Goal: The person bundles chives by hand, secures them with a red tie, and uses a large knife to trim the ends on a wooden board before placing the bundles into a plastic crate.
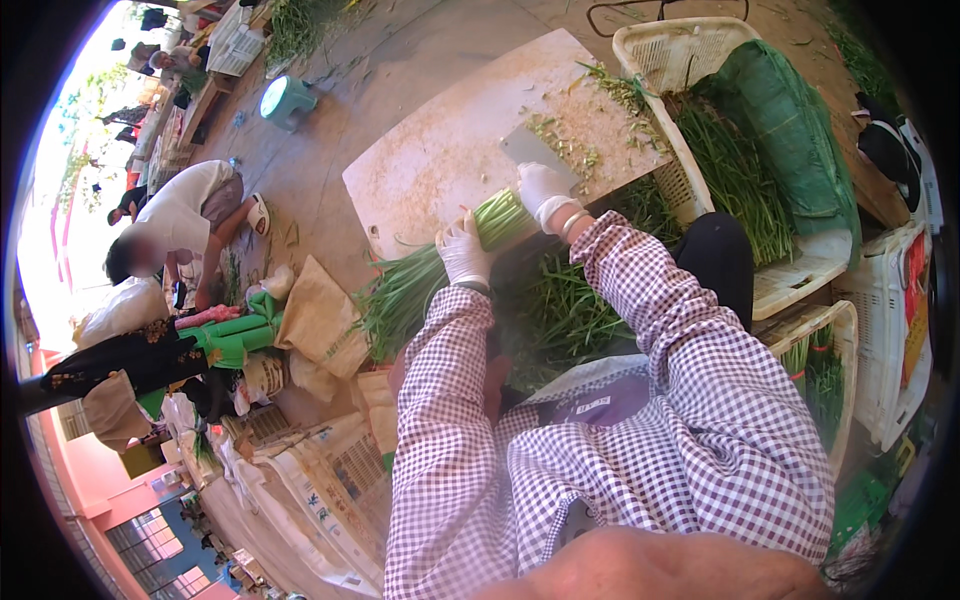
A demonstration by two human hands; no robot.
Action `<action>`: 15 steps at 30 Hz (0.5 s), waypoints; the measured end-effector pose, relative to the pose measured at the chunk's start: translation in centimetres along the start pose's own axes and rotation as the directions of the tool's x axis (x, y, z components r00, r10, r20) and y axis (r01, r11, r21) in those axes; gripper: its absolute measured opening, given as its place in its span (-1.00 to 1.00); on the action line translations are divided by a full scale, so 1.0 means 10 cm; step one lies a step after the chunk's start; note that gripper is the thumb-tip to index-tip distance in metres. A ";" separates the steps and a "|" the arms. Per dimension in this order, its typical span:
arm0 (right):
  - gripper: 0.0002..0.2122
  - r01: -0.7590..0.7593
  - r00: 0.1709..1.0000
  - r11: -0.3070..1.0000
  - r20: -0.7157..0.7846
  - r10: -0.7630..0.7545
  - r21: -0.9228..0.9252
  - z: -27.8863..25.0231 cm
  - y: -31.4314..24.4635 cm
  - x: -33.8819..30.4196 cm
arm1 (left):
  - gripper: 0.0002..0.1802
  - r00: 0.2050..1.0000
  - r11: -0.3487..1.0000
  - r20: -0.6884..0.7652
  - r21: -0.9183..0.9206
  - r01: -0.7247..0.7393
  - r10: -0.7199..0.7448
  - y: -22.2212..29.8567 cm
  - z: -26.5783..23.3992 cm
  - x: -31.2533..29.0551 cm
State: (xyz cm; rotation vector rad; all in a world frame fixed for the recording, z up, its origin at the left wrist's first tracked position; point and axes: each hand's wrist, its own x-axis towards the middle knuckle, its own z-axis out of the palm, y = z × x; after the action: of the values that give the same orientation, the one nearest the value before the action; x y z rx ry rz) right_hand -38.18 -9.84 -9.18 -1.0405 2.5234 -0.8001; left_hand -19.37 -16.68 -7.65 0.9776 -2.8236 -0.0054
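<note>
My left hand (463, 252), in a white glove, is closed around a bunch of chives (405, 285). The pale cut ends lie on a worn white board (430, 140), while the long green leaves hang past its near left edge. In my right hand (545, 194), also gloved, is a cleaver (536, 150), its broad blade just beyond the stalk ends. The grip on its handle is partly hidden by my fingers. Chopped stem trimmings (590, 150) are strewn over the board's right half.
To the right stands a cream plastic crate (690, 45) with more long greens (735, 180) and a green sack (785, 130). Loose greens (575, 300) lie below the board. A small turquoise stool (287, 103) and a bending person (190, 215) are at the left.
</note>
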 end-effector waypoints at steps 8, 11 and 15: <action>-0.92 -0.006 0.991 0.889 0.124 -0.057 0.458 -0.45 0.34 -0.28 | -0.03 0.995 0.998 0.084 0.015 0.055 -0.056 0.03 -0.04 0.02; -0.94 0.080 0.986 0.971 0.125 -0.110 0.225 -0.61 0.38 -0.43 | -0.10 0.981 0.993 0.179 -0.070 0.094 -0.080 0.01 -0.18 0.11; -0.95 0.109 0.994 0.971 0.009 -0.113 0.213 -0.93 0.25 -0.60 | -0.28 0.998 0.982 -0.004 -0.178 0.063 -0.065 -0.13 -0.30 0.08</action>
State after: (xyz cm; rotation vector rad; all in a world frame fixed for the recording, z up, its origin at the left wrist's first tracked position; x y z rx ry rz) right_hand -39.71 -0.51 -2.89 -1.1172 2.3166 -1.0581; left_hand -18.74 -18.08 -4.62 1.0234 -2.7243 -0.2544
